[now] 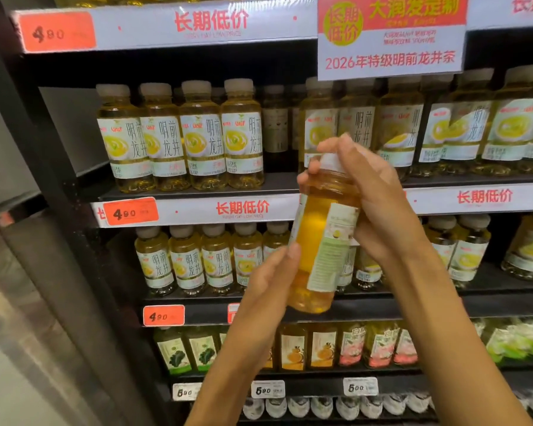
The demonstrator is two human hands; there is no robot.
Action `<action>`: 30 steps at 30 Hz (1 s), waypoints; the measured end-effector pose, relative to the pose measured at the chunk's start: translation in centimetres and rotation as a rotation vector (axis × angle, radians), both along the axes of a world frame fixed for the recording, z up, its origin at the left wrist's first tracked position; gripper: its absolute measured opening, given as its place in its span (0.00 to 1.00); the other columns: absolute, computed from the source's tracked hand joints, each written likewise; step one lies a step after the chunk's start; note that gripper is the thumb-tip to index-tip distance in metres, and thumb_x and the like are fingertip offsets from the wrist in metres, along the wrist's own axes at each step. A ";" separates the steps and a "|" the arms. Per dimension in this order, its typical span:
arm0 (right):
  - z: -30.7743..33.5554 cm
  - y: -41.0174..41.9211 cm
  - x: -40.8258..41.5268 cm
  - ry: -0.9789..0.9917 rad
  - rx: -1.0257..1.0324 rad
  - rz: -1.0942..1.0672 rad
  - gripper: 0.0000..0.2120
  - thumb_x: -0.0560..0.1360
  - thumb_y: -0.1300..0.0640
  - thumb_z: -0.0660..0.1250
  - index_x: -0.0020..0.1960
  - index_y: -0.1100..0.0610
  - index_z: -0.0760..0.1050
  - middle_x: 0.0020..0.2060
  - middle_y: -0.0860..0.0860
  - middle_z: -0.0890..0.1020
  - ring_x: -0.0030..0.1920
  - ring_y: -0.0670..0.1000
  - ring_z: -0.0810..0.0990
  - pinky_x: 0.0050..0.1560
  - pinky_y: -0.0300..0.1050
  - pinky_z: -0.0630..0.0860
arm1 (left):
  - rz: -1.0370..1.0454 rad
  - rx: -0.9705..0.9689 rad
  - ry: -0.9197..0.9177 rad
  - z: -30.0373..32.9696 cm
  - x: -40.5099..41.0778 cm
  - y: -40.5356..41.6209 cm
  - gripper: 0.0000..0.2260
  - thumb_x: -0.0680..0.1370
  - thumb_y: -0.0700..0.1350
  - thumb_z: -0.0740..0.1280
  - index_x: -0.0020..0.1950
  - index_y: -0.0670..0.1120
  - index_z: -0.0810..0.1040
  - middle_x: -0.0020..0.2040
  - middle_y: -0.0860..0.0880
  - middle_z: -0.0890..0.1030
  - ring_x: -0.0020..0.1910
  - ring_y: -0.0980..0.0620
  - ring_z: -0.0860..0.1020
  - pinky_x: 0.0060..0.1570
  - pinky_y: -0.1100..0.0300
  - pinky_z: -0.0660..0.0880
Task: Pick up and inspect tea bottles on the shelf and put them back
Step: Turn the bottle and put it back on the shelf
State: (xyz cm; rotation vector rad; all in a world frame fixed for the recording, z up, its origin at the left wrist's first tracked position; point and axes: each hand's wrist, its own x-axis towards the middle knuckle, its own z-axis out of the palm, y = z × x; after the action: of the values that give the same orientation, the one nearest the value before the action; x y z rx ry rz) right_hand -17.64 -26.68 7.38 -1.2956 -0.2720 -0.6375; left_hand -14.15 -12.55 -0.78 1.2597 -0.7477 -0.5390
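A tea bottle with yellow liquid, a white cap and a pale label hangs in front of the shelves, slightly tilted, label back turned toward me. My right hand grips its neck and upper body from the right. My left hand touches its lower left side with thumb and fingers. Rows of the same tea bottles stand on the shelf behind, with a gap in the row just behind the held bottle.
A lower shelf holds more tea bottles. Below stand bottles with other labels. A large promo sign hangs from the upper shelf edge. Orange price tags mark the shelf rails. A dark frame post bounds the left.
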 end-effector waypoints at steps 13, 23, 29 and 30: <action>-0.3 0.9 -0.3 0.060 0.070 0.202 0.09 0.78 0.52 0.60 0.50 0.55 0.77 0.41 0.52 0.81 0.43 0.51 0.82 0.50 0.48 0.78 | -0.202 -0.064 0.372 -1.2 -1.1 0.0 0.27 0.79 0.62 0.50 0.56 0.45 0.82 0.46 0.44 0.85 0.44 0.50 0.84 0.44 0.56 0.79; 0.0 1.1 -0.7 0.150 -0.051 -0.016 0.10 0.77 0.48 0.63 0.52 0.52 0.79 0.43 0.49 0.86 0.49 0.51 0.85 0.45 0.43 0.81 | -0.150 -0.172 0.375 -0.3 -1.1 -0.1 0.28 0.72 0.67 0.57 0.52 0.47 0.84 0.41 0.42 0.83 0.33 0.47 0.81 0.29 0.57 0.78; -0.3 1.5 -0.4 0.090 0.091 0.169 0.11 0.74 0.50 0.62 0.51 0.56 0.75 0.38 0.52 0.81 0.43 0.52 0.83 0.50 0.49 0.78 | -0.376 -0.188 0.510 -0.6 -1.3 -0.3 0.33 0.75 0.66 0.55 0.54 0.37 0.80 0.42 0.39 0.82 0.35 0.46 0.82 0.34 0.56 0.79; -0.3 1.5 -0.4 0.085 0.086 0.150 0.09 0.76 0.51 0.62 0.50 0.56 0.75 0.38 0.52 0.80 0.41 0.52 0.82 0.48 0.48 0.78 | -0.288 -0.135 0.446 -0.7 -1.3 -0.3 0.33 0.74 0.66 0.55 0.57 0.39 0.79 0.45 0.39 0.83 0.40 0.45 0.83 0.40 0.53 0.81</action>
State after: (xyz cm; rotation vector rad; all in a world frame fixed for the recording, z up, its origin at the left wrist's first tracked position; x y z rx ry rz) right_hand -18.08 -25.22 7.10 -1.2042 -0.2669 -0.4606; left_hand -15.41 -12.82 -1.45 0.8659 -0.5765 -0.9514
